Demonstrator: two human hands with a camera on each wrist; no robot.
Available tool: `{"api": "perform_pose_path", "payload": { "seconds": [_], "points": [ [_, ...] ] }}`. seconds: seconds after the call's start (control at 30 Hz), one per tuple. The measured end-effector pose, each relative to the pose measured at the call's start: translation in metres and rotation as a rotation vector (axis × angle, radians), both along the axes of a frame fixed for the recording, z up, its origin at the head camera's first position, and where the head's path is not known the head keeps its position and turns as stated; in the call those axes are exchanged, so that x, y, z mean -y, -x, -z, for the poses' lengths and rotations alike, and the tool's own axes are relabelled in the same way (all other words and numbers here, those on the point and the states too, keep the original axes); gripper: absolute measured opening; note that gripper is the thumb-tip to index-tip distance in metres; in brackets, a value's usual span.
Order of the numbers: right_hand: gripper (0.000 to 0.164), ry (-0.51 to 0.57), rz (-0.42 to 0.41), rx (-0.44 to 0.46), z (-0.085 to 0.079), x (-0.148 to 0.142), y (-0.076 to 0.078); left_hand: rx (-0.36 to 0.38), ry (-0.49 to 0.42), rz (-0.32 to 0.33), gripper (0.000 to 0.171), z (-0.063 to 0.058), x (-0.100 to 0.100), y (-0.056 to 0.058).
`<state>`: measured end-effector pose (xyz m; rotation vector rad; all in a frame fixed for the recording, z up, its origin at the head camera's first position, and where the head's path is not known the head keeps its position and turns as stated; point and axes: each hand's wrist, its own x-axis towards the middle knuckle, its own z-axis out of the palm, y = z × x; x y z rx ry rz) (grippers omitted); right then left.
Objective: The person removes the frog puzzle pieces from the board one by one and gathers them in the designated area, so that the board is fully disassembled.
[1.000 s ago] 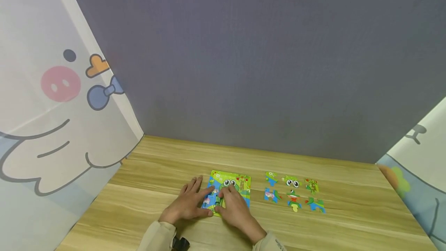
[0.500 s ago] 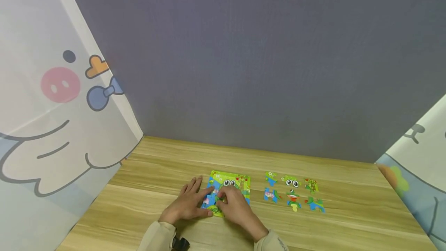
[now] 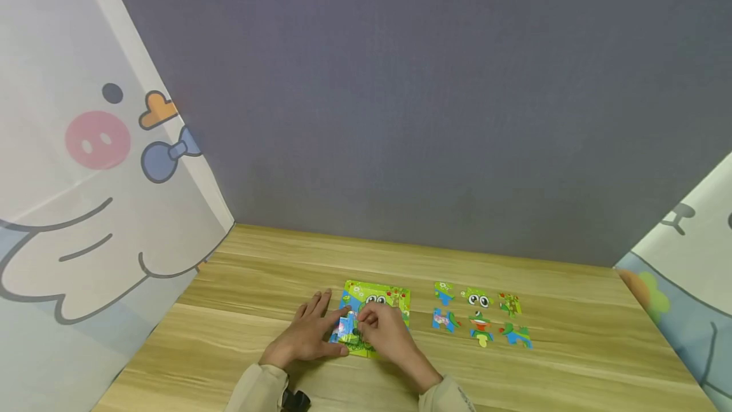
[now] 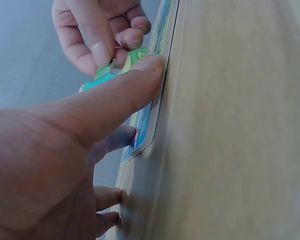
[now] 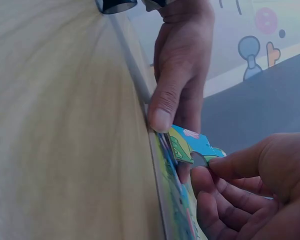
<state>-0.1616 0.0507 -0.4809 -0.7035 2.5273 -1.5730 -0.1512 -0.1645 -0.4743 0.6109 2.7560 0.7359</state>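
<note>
In the head view a frog jigsaw board [image 3: 403,297], green with big cartoon eyes, lies on the table. My left hand [image 3: 309,334] rests at its left side, thumb along the near edge and fingers spread over the left edge and tabletop. My right hand [image 3: 390,334] pinches a jigsaw piece [image 5: 200,144] between thumb and index finger. That piece, blue and green with a pink patch, is tilted up off the board in both wrist views. Its right end is hidden by my right fingertips.
Right of the board, several loose jigsaw pieces [image 3: 481,329] are laid out in rows on the wooden table [image 3: 274,259]. A grey panel [image 3: 400,113] rises behind the table. Cartoon-printed walls [image 3: 68,208] flank it on both sides.
The right hand has gone from fingertips on the board to pinching the jigsaw piece and lifting its edge up. The left hand stays in place.
</note>
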Motion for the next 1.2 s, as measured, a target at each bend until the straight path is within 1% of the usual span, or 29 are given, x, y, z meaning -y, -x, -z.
{"api": "perform_pose_path", "payload": {
  "seconds": [0.13, 0.27, 0.4, 0.6, 0.8, 1.03, 1.2],
  "points": [
    [0.003, 0.043, 0.004, 0.004, -0.005, -0.009, 0.002, 0.0, 0.005, 0.006, 0.081, 0.0, 0.0, 0.0],
    [0.005, 0.025, 0.047, 0.012, -0.011, -0.025, 0.003, 0.004, 0.007, 0.01, 0.082, 0.0, -0.001, 0.0],
    [0.007, 0.025, 0.088, 0.046, -0.014, -0.045, 0.003, 0.008, 0.004, 0.008, 0.082, -0.001, -0.001, -0.001],
    [0.01, 0.067, 0.116, 0.124, -0.011, -0.077, 0.003, 0.011, -0.007, 0.007, 0.081, -0.003, 0.0, -0.001],
    [0.015, 0.043, 0.132, 0.172, -0.008, -0.104, 0.0, 0.009, -0.013, 0.006, 0.082, -0.002, 0.001, -0.002],
    [0.017, 0.047, 0.121, 0.204, -0.009, -0.124, -0.008, 0.011, -0.013, 0.006, 0.081, -0.002, 0.001, -0.002],
    [0.017, 0.047, 0.129, 0.241, -0.006, -0.136, -0.012, 0.016, -0.008, 0.01, 0.081, -0.002, 0.001, -0.002]
  ]
}}
